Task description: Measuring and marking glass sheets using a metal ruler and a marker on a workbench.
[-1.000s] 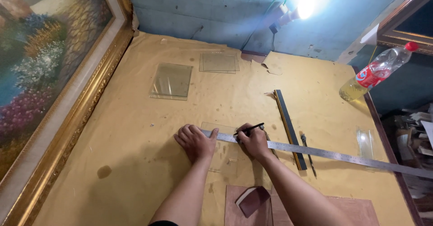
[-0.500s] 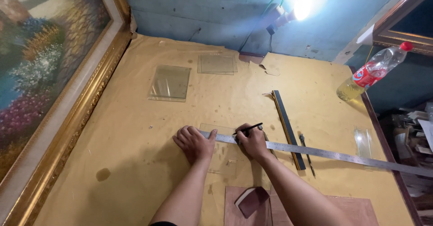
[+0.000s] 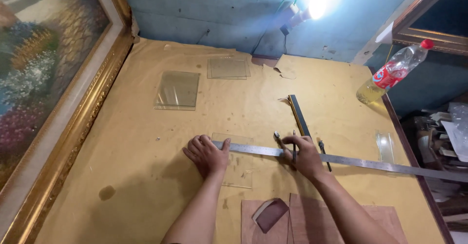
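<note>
scoring the glass pane [image 3: 239,168] along the steel ruler [image 3: 341,159]: left hand [image 3: 207,152] flat, pinning ruler; right hand [image 3: 304,155] closed around glass cutter [image 3: 294,149]. next, probably a steady, even pull without shifting the ruler.

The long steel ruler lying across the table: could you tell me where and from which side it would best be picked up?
Probably at the free stretch of the steel ruler beyond the right hand, coming from above and pinching its long edges. It lies flat and thin; its left end is pressed down by the left hand over the glass pane.
</note>
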